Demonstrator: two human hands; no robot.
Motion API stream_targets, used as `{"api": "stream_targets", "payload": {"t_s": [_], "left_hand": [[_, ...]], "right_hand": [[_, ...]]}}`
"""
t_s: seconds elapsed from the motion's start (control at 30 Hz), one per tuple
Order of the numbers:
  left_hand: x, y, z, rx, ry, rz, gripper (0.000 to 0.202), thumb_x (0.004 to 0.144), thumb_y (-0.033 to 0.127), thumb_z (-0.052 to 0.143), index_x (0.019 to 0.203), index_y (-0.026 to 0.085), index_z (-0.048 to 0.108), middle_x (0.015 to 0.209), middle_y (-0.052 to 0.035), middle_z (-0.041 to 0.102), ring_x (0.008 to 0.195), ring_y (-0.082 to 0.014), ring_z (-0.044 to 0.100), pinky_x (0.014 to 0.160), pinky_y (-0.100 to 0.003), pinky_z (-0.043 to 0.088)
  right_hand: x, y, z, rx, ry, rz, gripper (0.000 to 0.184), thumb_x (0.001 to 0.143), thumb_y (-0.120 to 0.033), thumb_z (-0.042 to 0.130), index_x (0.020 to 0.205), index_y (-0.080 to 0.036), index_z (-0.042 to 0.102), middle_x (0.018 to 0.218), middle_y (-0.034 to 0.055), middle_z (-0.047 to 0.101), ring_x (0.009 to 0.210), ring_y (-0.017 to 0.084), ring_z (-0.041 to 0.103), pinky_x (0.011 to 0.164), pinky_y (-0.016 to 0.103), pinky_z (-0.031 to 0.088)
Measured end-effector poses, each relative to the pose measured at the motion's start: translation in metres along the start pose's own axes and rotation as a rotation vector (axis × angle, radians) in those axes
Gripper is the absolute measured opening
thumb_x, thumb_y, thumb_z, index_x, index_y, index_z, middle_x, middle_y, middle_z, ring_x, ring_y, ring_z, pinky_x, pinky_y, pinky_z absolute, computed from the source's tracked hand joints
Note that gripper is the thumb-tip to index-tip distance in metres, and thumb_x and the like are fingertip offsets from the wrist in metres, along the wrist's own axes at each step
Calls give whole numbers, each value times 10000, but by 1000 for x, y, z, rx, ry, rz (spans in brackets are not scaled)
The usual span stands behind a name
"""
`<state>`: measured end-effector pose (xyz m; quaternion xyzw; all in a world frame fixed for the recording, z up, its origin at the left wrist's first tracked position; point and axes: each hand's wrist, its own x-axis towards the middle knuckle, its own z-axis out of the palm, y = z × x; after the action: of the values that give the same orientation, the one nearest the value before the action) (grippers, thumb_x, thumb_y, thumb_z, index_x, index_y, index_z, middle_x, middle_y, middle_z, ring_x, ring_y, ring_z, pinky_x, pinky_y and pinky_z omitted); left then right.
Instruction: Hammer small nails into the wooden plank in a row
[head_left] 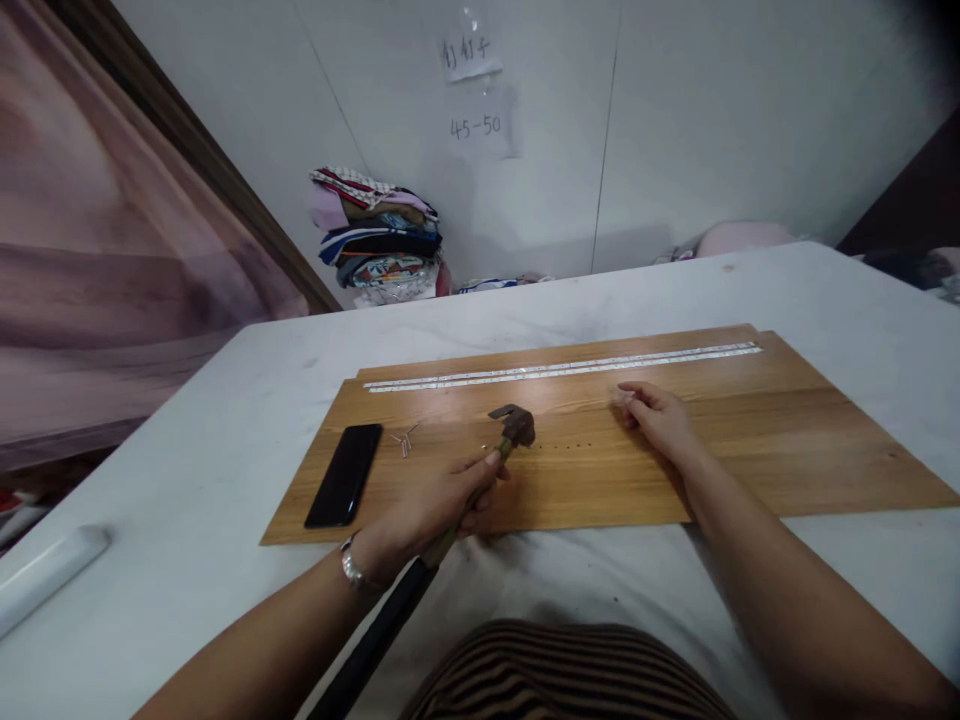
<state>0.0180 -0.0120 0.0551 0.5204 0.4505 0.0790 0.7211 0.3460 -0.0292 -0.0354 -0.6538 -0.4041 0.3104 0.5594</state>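
My left hand (pixel 442 502) grips a claw hammer (pixel 517 427) high on its handle, just below the head. The hammer's dark grip end points back toward me, and its head is over a wooden board (pixel 585 495). Close to the head, a line of small dark dots (pixel 576 446) runs along the board. My right hand (pixel 660 422) is above the board's right half with thumb and fingers drawn together; a pale blur shows at the fingertips, and I cannot tell what it is. A few loose nails (pixel 406 441) lie on the board, left of the hammer.
A black phone (pixel 343 476) lies on the board's left end. Two white marked strips (pixel 562 371) run along its far side. The white table (pixel 180 450) extends around it, with a white roll (pixel 52 575) at left. Folded clothes (pixel 382 240) are stacked by the wall.
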Motion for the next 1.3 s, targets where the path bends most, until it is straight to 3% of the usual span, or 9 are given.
{"api": "stream_targets", "payload": {"t_s": [0.33, 0.67, 1.3], "left_hand": [[6, -8, 3, 21, -14, 21, 489, 861, 635, 428, 960, 166, 524, 584, 70, 371, 404, -45, 292, 381, -202, 211], [4, -3, 1, 28, 36, 6, 512, 854, 637, 444, 998, 156, 542, 614, 63, 382, 404, -38, 312, 373, -191, 239], [5, -5, 0, 7, 27, -1, 516, 850, 645, 446, 997, 158, 535, 603, 70, 388, 395, -35, 299, 366, -188, 235]], "right_hand": [[0, -1, 0, -5, 6, -9, 334, 675, -367, 565, 932, -167, 644, 501, -51, 528, 460, 118, 491, 477, 251, 390], [0, 0, -1, -22, 1, 6, 363, 667, -376, 560, 948, -162, 643, 510, -51, 519, 467, 121, 496, 483, 254, 377], [-1, -3, 0, -10, 3, 4, 356, 670, -374, 560, 940, -154, 634, 500, -50, 512, 460, 120, 485, 472, 252, 369]]}}
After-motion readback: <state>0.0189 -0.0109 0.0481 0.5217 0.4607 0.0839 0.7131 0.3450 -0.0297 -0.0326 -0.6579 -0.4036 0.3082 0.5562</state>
